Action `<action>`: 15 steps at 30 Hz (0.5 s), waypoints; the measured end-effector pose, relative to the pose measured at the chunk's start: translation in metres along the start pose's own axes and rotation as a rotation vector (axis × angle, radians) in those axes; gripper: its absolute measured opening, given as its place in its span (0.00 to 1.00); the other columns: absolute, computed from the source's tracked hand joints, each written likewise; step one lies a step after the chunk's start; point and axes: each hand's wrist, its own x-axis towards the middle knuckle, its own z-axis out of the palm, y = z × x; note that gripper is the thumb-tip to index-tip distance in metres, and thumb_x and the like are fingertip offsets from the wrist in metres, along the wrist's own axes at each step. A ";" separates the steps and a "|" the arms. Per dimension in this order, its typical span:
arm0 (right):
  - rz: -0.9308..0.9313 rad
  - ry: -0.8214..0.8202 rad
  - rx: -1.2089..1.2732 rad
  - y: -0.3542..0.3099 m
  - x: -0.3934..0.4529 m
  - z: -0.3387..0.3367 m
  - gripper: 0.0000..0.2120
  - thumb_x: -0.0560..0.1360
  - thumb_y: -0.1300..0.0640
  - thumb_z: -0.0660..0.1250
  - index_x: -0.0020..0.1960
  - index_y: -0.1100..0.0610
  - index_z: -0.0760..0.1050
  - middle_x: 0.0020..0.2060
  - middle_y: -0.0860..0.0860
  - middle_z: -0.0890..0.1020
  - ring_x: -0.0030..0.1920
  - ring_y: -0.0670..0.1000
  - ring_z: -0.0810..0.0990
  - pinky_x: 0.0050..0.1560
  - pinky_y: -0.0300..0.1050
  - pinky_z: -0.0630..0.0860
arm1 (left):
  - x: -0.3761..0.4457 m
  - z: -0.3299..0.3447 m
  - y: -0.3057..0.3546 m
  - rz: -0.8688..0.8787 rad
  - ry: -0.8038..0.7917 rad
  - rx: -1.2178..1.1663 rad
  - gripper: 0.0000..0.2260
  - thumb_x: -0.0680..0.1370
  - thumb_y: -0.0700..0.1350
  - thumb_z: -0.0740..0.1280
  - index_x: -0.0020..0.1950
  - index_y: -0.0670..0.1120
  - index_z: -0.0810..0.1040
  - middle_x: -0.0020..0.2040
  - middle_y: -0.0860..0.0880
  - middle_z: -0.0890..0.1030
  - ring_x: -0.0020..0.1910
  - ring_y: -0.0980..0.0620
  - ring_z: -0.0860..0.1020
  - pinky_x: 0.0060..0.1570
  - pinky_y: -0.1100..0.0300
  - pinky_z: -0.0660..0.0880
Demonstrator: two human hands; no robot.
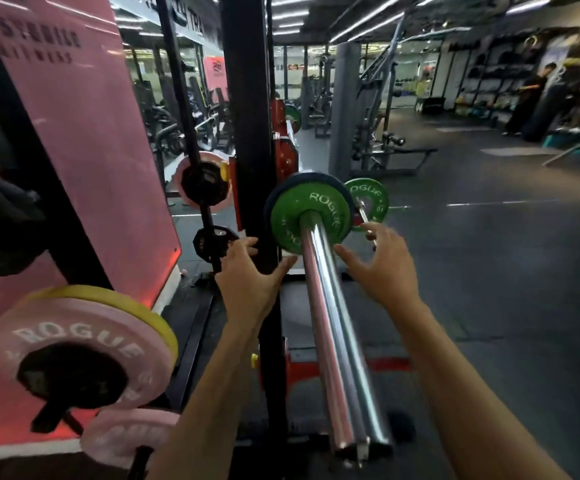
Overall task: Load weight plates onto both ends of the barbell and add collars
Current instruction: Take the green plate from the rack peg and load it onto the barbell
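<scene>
Both hands reach forward, released: left hand [247,275] and right hand [382,261] flank the barbell sleeve [333,334], fingers spread. I see the green plate [307,218] seated against the rack upright [247,133]; open floor [506,254] lies right.

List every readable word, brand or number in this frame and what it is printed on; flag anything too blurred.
"ROGUE" on the green plate loaded on the barbell sleeve.
"ROGUE" on the second green plate behind it; its small number is unclear.
"ROGUE" on the pink plate stored at lower left.
Pink wall panel: dark lettering, too blurred.
Dark box far back: possibly "04".
</scene>
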 end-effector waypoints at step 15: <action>0.101 0.097 -0.098 -0.074 -0.205 -0.140 0.23 0.76 0.42 0.67 0.66 0.52 0.72 0.58 0.48 0.78 0.56 0.51 0.76 0.56 0.49 0.75 | -0.152 -0.137 0.068 0.230 -0.105 -0.076 0.25 0.72 0.65 0.67 0.61 0.50 0.77 0.56 0.50 0.78 0.57 0.48 0.74 0.52 0.56 0.66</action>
